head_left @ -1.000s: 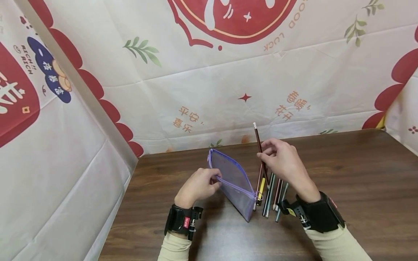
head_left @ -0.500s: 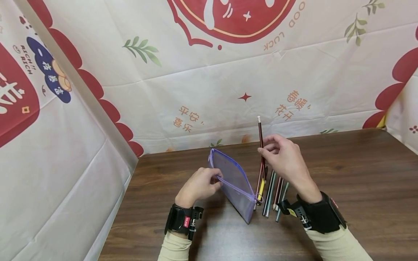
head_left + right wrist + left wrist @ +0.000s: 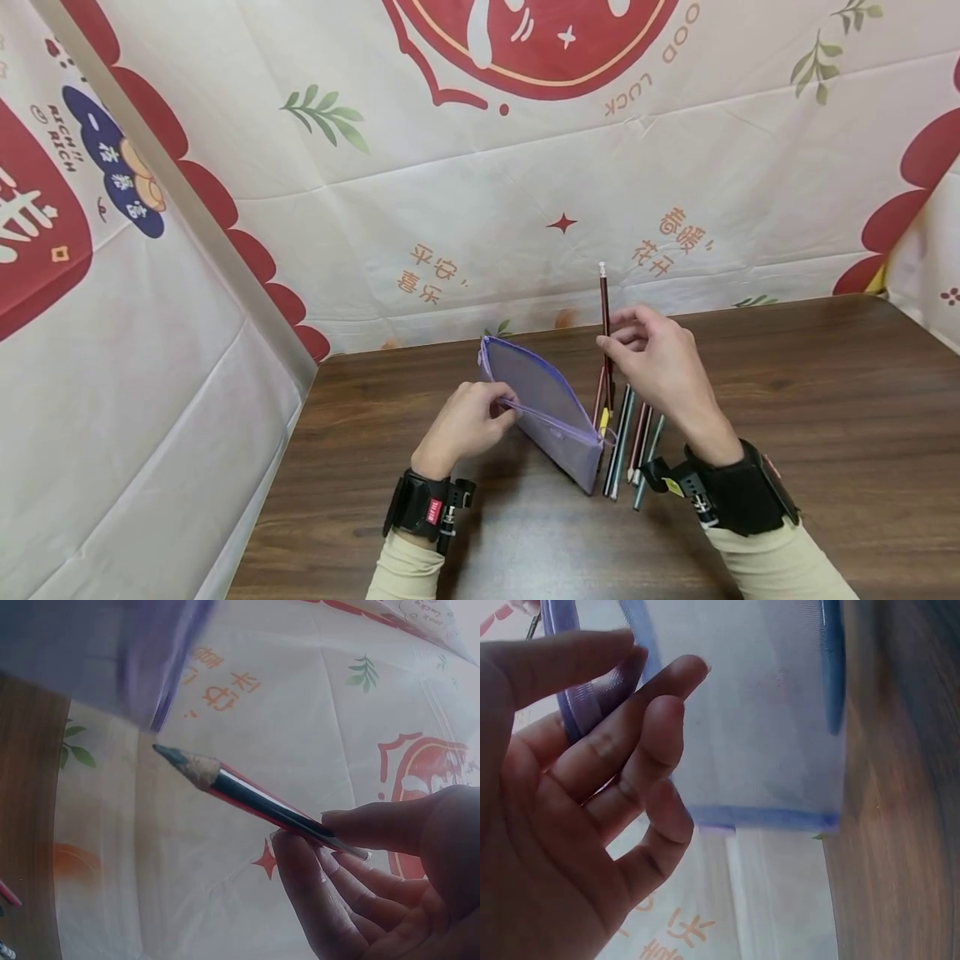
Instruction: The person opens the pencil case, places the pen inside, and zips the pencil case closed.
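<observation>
My left hand (image 3: 468,425) pinches the zipped edge of a purple mesh pencil pouch (image 3: 558,442), whose mouth gapes toward the back. Between the thumb and fingers of my right hand (image 3: 660,367) is a dark red and black striped pencil (image 3: 604,300), nearly upright with its white end on top. In the right wrist view the sharpened tip of this pencil (image 3: 255,796) points toward the pouch corner (image 3: 154,682). A slim blue stick (image 3: 832,667) shows along the pouch's side in the left wrist view.
Several pencils lie on the brown wooden table (image 3: 810,433) just right of the pouch, among them a teal one (image 3: 648,467). A yellow stick (image 3: 603,422) is partly hidden by the pouch. Behind the table hangs a printed white cloth (image 3: 487,217); another hangs at left.
The right hand has lifted the pencil slightly and turned it more upright. The left hand has shifted the pouch a little right and up, and its mouth looks wider.
</observation>
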`<state>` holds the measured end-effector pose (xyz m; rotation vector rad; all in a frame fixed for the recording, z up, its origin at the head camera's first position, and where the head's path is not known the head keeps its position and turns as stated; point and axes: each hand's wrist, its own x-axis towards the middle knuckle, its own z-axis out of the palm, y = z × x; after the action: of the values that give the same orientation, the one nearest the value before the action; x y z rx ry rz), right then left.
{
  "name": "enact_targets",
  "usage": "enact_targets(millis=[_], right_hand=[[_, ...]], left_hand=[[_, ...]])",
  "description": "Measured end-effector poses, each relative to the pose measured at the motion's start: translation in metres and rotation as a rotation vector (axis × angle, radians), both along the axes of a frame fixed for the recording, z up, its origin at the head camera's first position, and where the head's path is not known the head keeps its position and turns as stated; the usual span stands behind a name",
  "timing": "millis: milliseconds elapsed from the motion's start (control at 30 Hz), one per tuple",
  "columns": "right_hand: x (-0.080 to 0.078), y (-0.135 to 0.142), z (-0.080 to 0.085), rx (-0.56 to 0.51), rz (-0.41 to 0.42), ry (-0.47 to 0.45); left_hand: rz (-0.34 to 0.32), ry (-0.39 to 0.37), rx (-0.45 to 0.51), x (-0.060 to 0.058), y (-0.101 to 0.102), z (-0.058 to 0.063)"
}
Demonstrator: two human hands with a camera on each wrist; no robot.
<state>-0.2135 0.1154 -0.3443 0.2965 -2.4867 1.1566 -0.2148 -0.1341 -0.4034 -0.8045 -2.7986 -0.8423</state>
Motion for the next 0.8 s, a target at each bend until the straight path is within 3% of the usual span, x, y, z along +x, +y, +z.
enact_targets(millis=[367,800], right_hand=[[0.004,-0.005,0.002,-0.033,0.016,0.013],[0.010,-0.032,-0.009,-0.089,0.091,0.130]], left_hand=[[-0.047,-0.082,-0.042,0.007,-0.004,0.006],[-0.073,-0.131,-0.056,0.009,-0.009,0.008]])
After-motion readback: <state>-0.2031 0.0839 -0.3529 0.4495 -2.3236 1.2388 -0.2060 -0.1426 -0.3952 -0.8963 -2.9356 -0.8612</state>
